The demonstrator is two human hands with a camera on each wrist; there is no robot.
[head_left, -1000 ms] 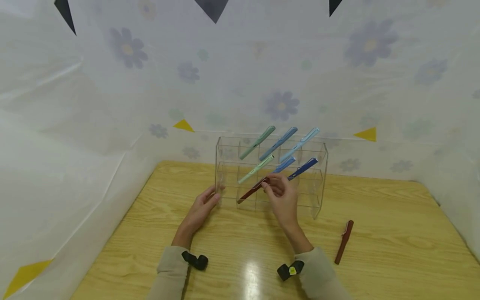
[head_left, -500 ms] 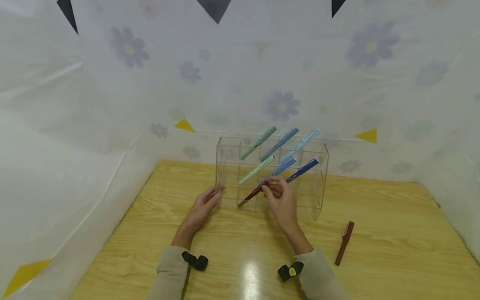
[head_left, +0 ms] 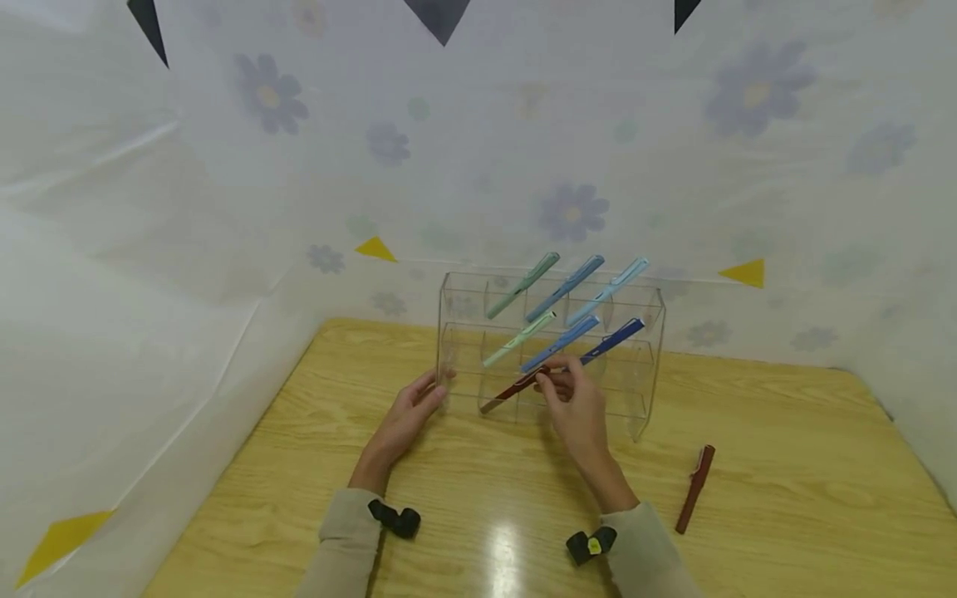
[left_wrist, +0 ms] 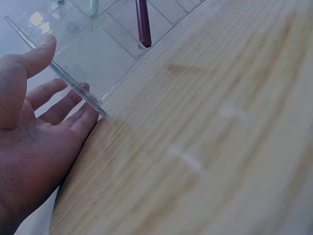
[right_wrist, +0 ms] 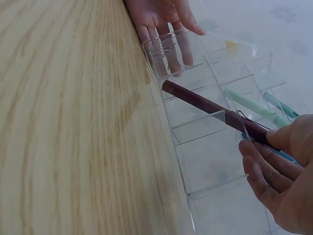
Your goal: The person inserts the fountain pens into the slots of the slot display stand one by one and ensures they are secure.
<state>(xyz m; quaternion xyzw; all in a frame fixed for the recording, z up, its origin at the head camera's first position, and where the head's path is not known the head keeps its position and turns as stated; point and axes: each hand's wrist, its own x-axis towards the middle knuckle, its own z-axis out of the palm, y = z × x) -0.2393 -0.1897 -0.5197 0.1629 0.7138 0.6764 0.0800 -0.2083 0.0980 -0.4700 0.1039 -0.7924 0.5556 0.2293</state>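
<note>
In the head view a clear acrylic pen rack [head_left: 463, 382] stands on the table. My left hand [head_left: 404, 419] holds its left side; in the left wrist view the thumb [left_wrist: 46, 46] lies at the panel edge, with the other fingers around the far side. My right hand [head_left: 579, 407] pinches the cap end of a dark red pen [head_left: 504, 394] between thumb and fingers. This pen slants over the lowest tier, its lower end in a compartment near the bottom. In the right wrist view, the clear dividers [right_wrist: 200, 127] show beside the dark red pen [right_wrist: 195, 100].
Above, the rack bears a green pen [head_left: 523, 286], blue pen [head_left: 566, 288], light blue pen [head_left: 609, 291], pale green pen [head_left: 518, 340], mid-blue pen [head_left: 561, 342] and navy pen [head_left: 616, 338]. Another dark red pen [head_left: 695, 490] lies on the table [head_left: 449, 540] at right. A flowered curtain [head_left: 478, 166] hangs behind.
My right hand has lowered the cap end of the dark red pen slightly toward the lowest tier. My left hand stays at the rack's side. The head view has shifted a little.
</note>
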